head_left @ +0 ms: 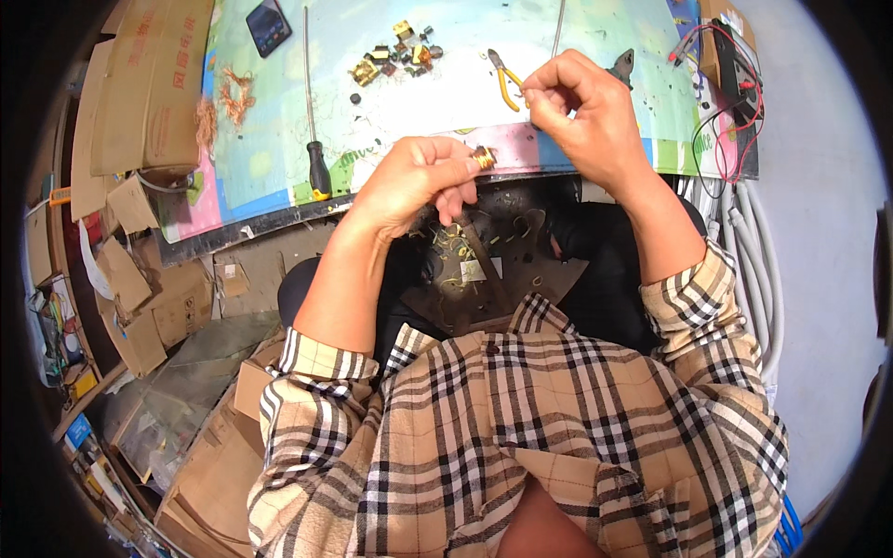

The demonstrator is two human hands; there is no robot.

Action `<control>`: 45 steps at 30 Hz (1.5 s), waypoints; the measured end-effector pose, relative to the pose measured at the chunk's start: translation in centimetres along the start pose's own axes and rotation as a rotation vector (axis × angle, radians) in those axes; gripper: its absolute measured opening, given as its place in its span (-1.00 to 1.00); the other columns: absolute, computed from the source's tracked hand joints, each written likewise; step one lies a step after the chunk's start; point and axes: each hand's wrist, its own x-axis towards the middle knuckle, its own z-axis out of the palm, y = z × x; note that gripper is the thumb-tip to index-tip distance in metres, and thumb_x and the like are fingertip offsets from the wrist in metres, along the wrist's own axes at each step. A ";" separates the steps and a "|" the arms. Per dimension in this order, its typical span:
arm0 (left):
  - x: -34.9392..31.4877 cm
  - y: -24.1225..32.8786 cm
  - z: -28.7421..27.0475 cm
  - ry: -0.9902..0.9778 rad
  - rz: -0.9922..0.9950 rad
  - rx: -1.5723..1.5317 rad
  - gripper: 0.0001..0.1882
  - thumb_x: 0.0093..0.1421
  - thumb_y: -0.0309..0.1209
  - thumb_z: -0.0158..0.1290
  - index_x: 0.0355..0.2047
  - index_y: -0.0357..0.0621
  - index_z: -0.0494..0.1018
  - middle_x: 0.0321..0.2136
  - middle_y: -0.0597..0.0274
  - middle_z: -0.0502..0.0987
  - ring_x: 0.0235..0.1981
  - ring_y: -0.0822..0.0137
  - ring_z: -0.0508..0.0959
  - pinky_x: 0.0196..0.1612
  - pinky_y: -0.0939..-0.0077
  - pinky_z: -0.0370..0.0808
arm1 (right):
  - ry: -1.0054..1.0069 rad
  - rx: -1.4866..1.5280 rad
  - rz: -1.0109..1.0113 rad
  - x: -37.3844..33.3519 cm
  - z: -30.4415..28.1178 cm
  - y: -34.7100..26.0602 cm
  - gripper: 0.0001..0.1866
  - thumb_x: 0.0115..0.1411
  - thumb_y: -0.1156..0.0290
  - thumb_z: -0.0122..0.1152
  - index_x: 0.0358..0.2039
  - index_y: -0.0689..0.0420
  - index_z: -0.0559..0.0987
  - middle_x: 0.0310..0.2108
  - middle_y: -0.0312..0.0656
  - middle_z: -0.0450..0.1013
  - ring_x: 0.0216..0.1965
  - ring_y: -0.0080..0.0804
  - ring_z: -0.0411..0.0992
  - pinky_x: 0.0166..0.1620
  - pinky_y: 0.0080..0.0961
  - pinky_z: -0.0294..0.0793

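My left hand [414,181] pinches a small copper-wound coil [483,159] with yellow on it between thumb and forefinger, just over the table's near edge. To the right and a little higher, my right hand [591,121] is closed, thumb and forefinger pressed together. Whatever it pinches is too fine to make out. Beside those fingertips lie yellow-handled cutting pliers [505,82] on the table. Several small coils and transformer parts [398,56], yellow and black, sit in a loose pile farther back.
A long screwdriver [317,167] lies on the patterned tabletop [270,139], left of my left hand. Tangled copper wire [236,97] and a phone [269,28] are at the left. Red and black test leads [726,116] hang at the right. Cardboard boxes [153,88] crowd the left side.
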 end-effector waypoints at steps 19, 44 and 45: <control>-0.1 0.9 1.3 0.224 0.265 0.358 -0.80 0.22 -0.45 0.12 -0.19 -0.29 0.55 -0.62 0.35 0.53 -0.64 0.59 0.42 -0.57 0.65 0.36 | -0.272 0.178 0.214 -1.1 1.8 0.1 -0.82 0.15 0.52 0.19 -0.24 0.27 0.61 -0.46 -0.18 0.52 -0.47 -0.53 0.47 -0.37 -0.57 0.46; -0.4 0.6 2.2 0.272 0.275 0.443 -0.84 0.23 -0.46 0.11 -0.22 -0.27 0.58 -0.63 0.37 0.52 -0.68 0.63 0.39 -0.62 0.69 0.31 | -0.085 -0.257 -0.244 -1.8 2.1 -0.5 -0.88 -0.03 0.56 0.21 -0.47 0.15 0.44 -0.52 -0.15 0.39 -0.53 -0.09 0.45 -0.51 -0.30 0.47; -0.4 0.7 2.0 0.243 0.253 0.367 -0.84 0.24 -0.46 0.11 -0.23 -0.27 0.58 -0.63 0.37 0.53 -0.69 0.63 0.40 -0.63 0.69 0.31 | -0.077 -0.226 -0.237 -1.7 2.1 -0.5 -0.87 -0.04 0.57 0.21 -0.47 0.15 0.44 -0.53 -0.15 0.39 -0.54 -0.10 0.44 -0.53 -0.31 0.46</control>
